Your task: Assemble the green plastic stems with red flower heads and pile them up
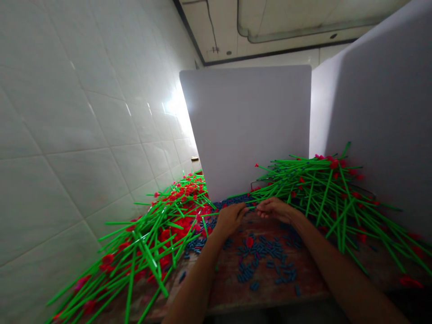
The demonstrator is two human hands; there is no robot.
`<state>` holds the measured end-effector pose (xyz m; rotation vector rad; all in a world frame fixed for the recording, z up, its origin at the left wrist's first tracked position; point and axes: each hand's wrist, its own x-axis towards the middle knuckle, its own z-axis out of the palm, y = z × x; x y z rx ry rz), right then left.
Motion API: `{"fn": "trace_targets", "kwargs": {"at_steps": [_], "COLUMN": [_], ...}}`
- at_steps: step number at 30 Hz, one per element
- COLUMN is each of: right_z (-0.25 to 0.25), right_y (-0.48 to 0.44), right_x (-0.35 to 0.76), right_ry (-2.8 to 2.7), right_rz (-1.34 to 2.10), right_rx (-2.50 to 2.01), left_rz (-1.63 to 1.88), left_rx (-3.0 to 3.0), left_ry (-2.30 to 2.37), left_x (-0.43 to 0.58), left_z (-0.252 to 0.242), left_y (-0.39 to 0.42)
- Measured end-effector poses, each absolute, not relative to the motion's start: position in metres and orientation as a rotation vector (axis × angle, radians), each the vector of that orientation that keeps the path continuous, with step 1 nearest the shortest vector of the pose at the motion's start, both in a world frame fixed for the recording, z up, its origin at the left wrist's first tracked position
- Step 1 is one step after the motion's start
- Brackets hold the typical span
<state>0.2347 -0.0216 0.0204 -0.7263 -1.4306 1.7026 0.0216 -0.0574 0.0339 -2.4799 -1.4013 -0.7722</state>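
Two bare hands over a worn wooden table (270, 294), left hand (231, 219) curled, right hand (275, 209) pinched, nearly touching, anything held too small to tell, loose blue plastic tubes (259, 252) below, left heap of red-tipped green sticks (151, 243), right heap of sticks (330, 202), white panel (243, 126) behind

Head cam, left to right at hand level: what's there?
Tiled wall → left pile of green stems → left hand → right hand → right pile of green stems → white panel
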Motion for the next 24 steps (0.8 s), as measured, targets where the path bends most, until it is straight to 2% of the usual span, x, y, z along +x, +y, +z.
{"fn": "trace_targets", "kwargs": {"at_steps": [11, 24], "right_z": [0.005, -0.003], "right_y": [-0.017, -0.013], "right_x": [0.235, 0.232], "right_ry": [-1.386, -1.353], "right_rz": [1.705, 1.709], "right_rx": [-0.958, -0.943], "left_rz": [-0.447, -0.435], "left_rx": [-2.564, -2.536], "left_ry": [-1.425, -1.395], "left_x": [0.018, 0.018], "left_z": [0.015, -0.001], "left_y": [-0.046, -0.038]}}
